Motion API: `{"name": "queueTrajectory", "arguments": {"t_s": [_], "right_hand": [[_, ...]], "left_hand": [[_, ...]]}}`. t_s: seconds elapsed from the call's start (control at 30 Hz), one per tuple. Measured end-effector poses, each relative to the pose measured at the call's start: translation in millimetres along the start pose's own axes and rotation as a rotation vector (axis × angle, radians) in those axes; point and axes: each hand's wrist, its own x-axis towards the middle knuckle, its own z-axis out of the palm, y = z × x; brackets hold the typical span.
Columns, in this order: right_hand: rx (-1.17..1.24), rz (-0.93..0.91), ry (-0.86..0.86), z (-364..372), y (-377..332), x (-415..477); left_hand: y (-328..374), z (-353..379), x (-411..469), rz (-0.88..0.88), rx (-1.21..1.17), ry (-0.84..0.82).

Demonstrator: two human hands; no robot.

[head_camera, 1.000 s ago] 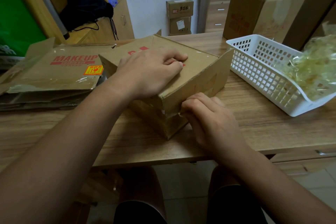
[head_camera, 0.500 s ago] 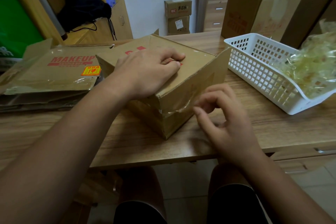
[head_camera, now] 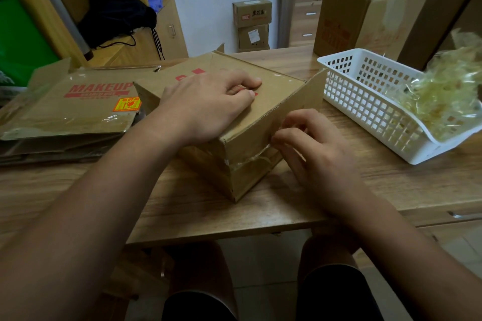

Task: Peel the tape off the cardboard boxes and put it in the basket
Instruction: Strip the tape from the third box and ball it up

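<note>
Right hand is up against the right side of the box, fingers curled in. Thumb and forefinger look like they're pinching the loose end of a clear tape strip. That strip runs along the side to the box's near corner, and most of it looks stuck down, so I'd say this peel has barely started.

Left hand is planted palm-down on top of the box, just pressing to keep it from sliding, not gripping anything.

The box sits on the table with one flap sticking up on its right. There's a shiny patch on the far edge of the top, so probably more tape to go after this strip.

Right of the box, close to that flap, is the white basket. It already has a big crumpled wad of tape in it, so a fair bit looks done. Left of the box is a stack of flattened boxes, and the top one has glossy tape along its edges, so that pile probably needs work too. Roughly mid-task, I'd guess.
</note>
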Motion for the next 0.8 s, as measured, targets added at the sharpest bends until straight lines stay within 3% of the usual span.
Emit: {"name": "queueTrajectory", "arguments": {"t_s": [0.27,0.5,0.8], "right_hand": [[0.007,-0.036,-0.043,-1,2,-2],[0.088,0.094,-0.096,-4,-6,-8],[0.114,0.147,0.009,-4,-5,-11]], "left_hand": [[-1,1,1,-0.006,-0.008,-0.003],[0,0,0,-0.006,-0.025,-0.008],[1,0,0,-0.01,-0.016,0.004]]}}
